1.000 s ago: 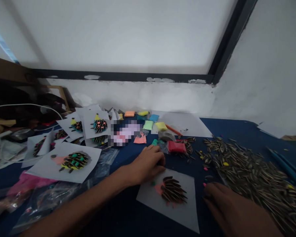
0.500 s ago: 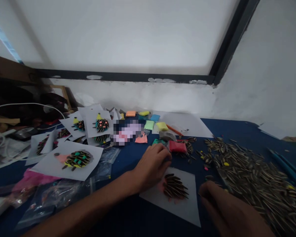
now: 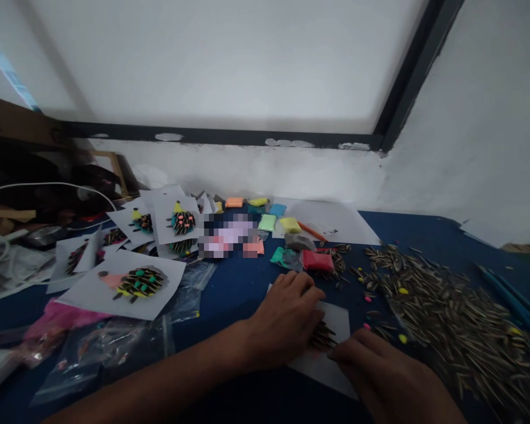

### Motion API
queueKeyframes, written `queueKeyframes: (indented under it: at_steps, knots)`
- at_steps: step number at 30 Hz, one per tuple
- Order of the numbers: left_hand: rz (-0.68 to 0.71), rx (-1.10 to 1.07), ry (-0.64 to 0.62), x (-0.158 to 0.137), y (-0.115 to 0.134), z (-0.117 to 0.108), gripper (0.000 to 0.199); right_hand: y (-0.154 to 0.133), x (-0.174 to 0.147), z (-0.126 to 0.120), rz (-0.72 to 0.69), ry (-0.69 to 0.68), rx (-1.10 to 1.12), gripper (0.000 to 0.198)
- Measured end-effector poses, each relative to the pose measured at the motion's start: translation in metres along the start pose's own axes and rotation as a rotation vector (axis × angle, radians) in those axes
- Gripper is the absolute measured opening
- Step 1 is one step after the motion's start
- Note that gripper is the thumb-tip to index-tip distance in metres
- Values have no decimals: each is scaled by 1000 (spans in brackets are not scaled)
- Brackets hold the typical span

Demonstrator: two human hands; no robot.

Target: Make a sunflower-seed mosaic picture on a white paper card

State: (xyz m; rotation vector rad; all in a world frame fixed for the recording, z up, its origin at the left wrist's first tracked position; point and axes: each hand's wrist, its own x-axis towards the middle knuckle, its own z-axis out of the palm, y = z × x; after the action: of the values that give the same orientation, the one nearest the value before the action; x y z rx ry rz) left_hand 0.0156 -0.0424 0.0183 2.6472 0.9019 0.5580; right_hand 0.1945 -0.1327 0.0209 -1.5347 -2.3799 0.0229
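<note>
My left hand point(image 3: 289, 321) is curled over the left part of a white paper sheet point(image 3: 338, 318), its fingers bent and their tips hidden. Beneath and beside it shows part of a hedgehog figure point(image 3: 322, 337) with sunflower-seed spines and some pink at its lower edge. My right hand point(image 3: 388, 374) has thumb and fingers pinched together at the lower right of the figure. A small dark tip shows at those fingers, too small to name. To the right spreads a large pile of sunflower seeds point(image 3: 450, 318).
Finished hedgehog sheets point(image 3: 90, 288) lie at left, above clear plastic bags point(image 3: 110, 347). Behind my hands are a red clay packet point(image 3: 317, 260), a green packet point(image 3: 285, 257) and several others. A teal tool-like object point(image 3: 507, 294) lies at far right. A wall rises behind the blue table point(image 3: 406, 222).
My left hand has moved down and right over the hedgehog figure, covering much of it. My right hand has moved left from beside the sheet to the figure's lower right edge.
</note>
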Motion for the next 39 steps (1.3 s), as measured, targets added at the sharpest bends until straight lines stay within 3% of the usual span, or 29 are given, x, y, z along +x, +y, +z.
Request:
queueKeyframes:
  at_steps: [4, 20, 39]
  knots:
    - [11, 15, -7, 0, 2, 0, 21, -1, -2, 4, -9, 67, -81, 28]
    - [14, 3, -8, -1, 2, 4, 18, -5, 2, 6, -30, 88, -177, 18]
    - [35, 18, -13, 0, 2, 6, 17, -10, 5, 8, -8, 24, -192, 19]
